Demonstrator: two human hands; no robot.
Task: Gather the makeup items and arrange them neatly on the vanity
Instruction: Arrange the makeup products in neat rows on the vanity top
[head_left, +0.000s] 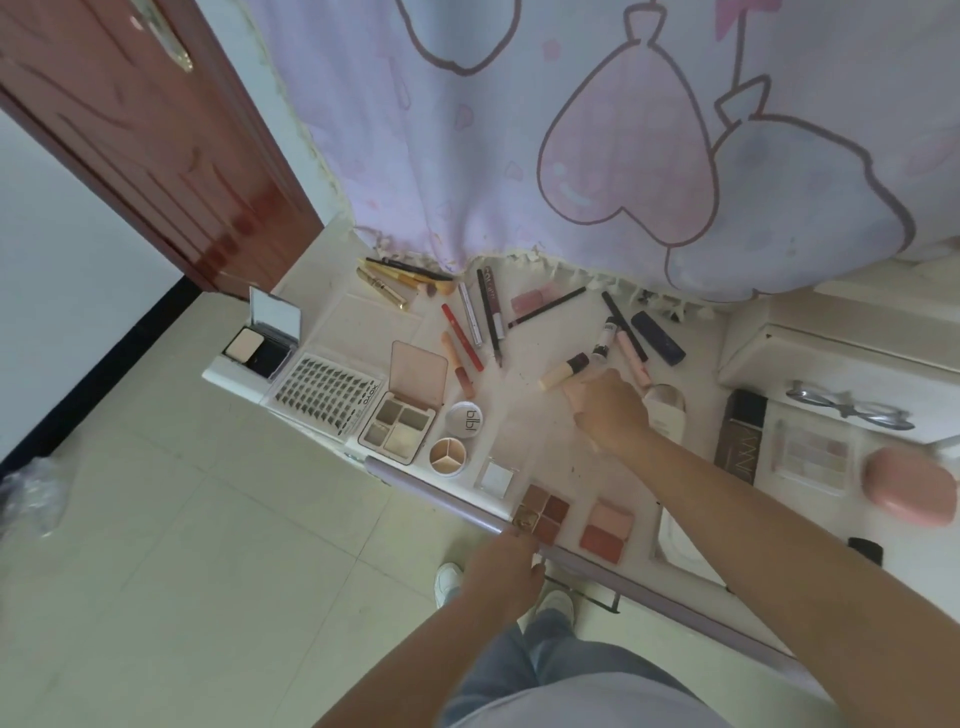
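Makeup is spread over the white vanity (524, 415). My right hand (610, 410) reaches in from the right, its fingertips pinched on a cream tube with a dark cap (558, 375) lying mid-table. My left hand (504, 569) is curled at the lilac front rail (441, 501), fingertips at the near corner of a brown four-pan palette (543, 512); whether it grips the palette is unclear. A blush duo (608, 527) lies to its right. Pencils and lip sticks (475, 332) fan out at the back; gold brushes (395, 283) lie back left.
On the left stand an open compact with mirror (265, 340), a lash tray (324, 392), an open pink palette (402, 415) and two round pots (457, 439). On the right lie a dark box (740, 436), glasses (847, 410) and a pink case (909, 483). A curtain (571, 130) hangs behind.
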